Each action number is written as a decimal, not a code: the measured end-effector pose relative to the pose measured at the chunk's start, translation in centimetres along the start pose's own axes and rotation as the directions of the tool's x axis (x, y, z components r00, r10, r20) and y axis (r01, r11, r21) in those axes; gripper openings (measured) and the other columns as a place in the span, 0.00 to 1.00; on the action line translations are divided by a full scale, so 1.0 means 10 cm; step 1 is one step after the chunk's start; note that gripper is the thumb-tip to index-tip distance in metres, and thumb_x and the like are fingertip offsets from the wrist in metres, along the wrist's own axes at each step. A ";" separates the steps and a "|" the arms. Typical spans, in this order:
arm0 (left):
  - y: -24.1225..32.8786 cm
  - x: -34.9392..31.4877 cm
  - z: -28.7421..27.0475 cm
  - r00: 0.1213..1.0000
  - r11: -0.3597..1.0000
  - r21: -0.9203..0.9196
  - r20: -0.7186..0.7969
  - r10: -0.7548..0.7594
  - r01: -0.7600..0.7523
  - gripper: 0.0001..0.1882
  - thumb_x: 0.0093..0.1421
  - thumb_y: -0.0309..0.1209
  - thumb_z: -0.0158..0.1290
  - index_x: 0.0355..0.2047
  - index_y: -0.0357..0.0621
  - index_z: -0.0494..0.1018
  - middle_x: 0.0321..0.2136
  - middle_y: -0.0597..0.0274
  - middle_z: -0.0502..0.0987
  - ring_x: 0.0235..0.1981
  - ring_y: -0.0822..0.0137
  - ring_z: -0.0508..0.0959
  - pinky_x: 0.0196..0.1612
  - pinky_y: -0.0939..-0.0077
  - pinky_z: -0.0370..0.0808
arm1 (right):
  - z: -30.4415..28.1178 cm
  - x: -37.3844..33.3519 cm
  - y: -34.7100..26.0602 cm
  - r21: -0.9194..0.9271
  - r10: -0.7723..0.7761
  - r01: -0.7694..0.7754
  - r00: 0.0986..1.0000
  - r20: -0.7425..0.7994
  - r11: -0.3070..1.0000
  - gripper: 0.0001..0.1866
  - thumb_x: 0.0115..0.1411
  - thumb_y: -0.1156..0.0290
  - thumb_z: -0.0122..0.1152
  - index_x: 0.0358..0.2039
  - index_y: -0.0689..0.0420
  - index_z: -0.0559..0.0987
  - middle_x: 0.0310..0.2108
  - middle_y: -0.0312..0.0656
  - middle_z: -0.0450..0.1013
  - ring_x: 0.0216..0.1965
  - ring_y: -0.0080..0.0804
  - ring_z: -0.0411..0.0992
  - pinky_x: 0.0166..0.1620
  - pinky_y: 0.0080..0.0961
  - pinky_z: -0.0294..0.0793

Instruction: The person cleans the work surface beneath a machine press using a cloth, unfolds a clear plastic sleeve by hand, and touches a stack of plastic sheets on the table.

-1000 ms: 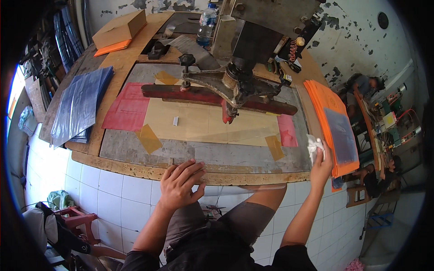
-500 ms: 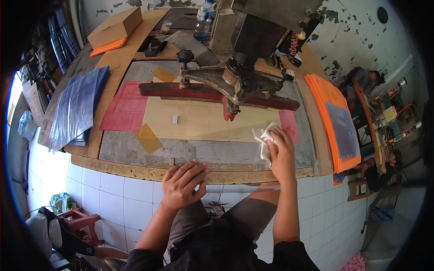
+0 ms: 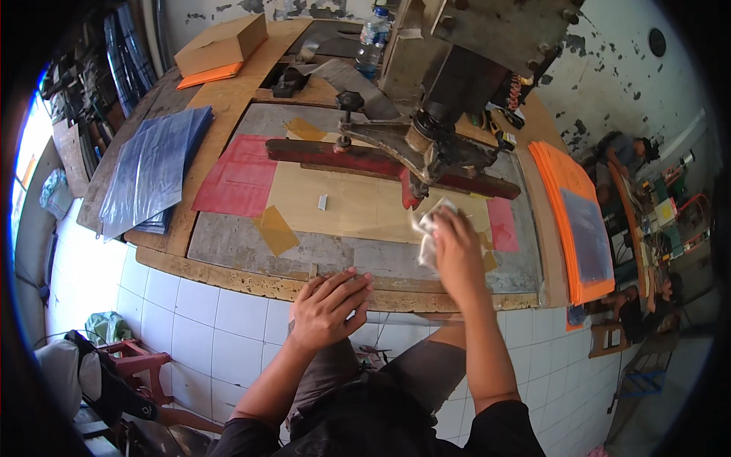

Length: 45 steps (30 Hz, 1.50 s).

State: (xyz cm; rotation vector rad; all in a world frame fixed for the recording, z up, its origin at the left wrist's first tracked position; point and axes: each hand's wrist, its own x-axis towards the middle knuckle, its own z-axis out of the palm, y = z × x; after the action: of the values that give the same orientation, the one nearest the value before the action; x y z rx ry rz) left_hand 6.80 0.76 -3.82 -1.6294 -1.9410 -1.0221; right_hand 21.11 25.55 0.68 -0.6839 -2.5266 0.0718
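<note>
My right hand [image 3: 459, 247] is closed round a crumpled white cloth [image 3: 429, 242], held at the near right part of a tan sheet [image 3: 346, 217] taped onto a grey metal plate [image 3: 228, 240]. My left hand [image 3: 329, 308] lies on the worn wooden front edge [image 3: 228, 283] of the table, fingers stretched out and holding nothing. Above the sheet hangs a press head with a dark red bar [image 3: 350, 160]. A small whitish piece [image 3: 323, 202] lies on the sheet. Pink-red pieces [image 3: 236, 175] flank it, and brown tape [image 3: 276, 231] crosses its near left corner.
Clear bluish plastic sheets [image 3: 156, 164] are stacked at the left. On the right lies a pile of orange sheets [image 3: 552, 171] topped with clear plastic. A cardboard box [image 3: 221, 46] and a water bottle [image 3: 371, 46] stand at the back. Other people sit at the far right.
My right hand has moved the cloth leftward across the sheet, away from the right-hand pink piece. My left hand stays on the table edge. The whole view has shifted slightly.
</note>
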 end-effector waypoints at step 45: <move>0.01 -0.02 0.01 1.000 0.999 0.032 -0.005 0.006 -0.006 0.12 0.59 0.31 0.66 0.44 0.59 0.88 0.52 0.78 0.88 0.56 0.72 0.86 0.51 0.71 0.77 | -0.23 -0.45 -0.42 0.305 -0.261 0.228 0.963 0.072 0.925 0.24 0.62 0.80 0.68 0.59 0.51 0.86 0.67 0.39 0.76 0.73 0.51 0.69 0.73 0.50 0.70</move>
State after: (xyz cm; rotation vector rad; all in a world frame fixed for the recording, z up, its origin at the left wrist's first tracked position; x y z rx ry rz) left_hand 6.96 0.65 -4.00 -1.6132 -1.9387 -0.9871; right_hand 23.68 19.53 1.30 -0.2488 -2.6107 0.3999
